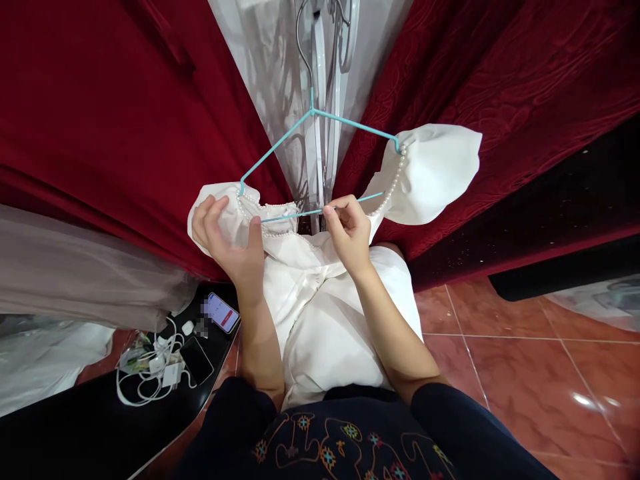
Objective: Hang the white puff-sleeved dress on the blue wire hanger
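Observation:
A white dress (pixel 325 320) with puffed sleeves and a pearl-beaded neckline hangs on a turquoise wire hanger (pixel 280 141). Its skirt drapes toward my lap. The hanger's upper ends sit in the two shoulders. My left hand (pixel 230 243) lies against the left puffed sleeve, fingers apart, thumb beside the hanger's bottom bar. Near the middle of that bar, my right hand (pixel 349 230) pinches it between thumb and fingers. The right sleeve (pixel 435 173) stands out to the side, untouched.
Red cloth (pixel 100 100) hangs at both sides, with hooks and white straps between. At lower left a black table (pixel 65 420) bears a lit phone (pixel 223 312), a dark phone (pixel 197 360) and tangled white cables (pixel 135 397). Red tiles (pixel 525 373) cover the floor at right.

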`<state>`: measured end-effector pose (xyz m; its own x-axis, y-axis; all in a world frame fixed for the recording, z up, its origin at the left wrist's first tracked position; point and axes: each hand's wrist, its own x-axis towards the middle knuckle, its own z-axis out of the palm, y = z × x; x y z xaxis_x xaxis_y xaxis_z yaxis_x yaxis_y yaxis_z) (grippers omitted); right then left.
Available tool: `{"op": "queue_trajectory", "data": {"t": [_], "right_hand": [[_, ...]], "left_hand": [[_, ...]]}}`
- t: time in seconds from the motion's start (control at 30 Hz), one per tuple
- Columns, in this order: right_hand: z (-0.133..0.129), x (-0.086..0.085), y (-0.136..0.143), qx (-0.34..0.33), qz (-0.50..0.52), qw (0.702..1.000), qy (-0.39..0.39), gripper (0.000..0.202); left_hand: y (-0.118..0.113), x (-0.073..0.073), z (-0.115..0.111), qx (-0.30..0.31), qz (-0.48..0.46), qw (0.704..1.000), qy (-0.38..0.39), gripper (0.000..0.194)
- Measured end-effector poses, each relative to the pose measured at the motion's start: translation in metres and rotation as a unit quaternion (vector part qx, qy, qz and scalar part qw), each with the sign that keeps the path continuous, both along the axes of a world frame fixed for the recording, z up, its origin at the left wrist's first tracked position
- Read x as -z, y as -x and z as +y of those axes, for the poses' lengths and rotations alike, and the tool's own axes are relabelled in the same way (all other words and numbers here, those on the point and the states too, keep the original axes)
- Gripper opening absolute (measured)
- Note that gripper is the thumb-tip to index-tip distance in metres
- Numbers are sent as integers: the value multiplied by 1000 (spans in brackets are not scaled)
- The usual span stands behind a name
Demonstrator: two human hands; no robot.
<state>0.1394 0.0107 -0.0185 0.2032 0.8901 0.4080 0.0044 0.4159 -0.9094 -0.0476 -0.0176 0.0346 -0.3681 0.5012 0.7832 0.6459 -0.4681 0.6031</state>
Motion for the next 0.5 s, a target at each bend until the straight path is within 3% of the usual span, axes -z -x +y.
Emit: {"op": "queue_trajectory", "data": {"t": [0.1,0.2,0.3,0.4,0.5], "right_hand": [[-3,-1,-2,14,-8,1000,3,36],[-3,-2,-4,25,-15,1000,10,35],[-1,-4,-6,36,-18,999,15,34],[-1,-7,-7,40,-25,999,13,34],[-2,-10,-6,38,-31,999,11,33]], "left_hand": [[10,7,16,-27,31,999,26,51],[15,7,28,7,-17,999,49,33],[21,0,39,32,-62,995,68,31],[35,-4,51,18,-101,994,40,30],[54,5,58,-26,-169,985,-11,28]]}}
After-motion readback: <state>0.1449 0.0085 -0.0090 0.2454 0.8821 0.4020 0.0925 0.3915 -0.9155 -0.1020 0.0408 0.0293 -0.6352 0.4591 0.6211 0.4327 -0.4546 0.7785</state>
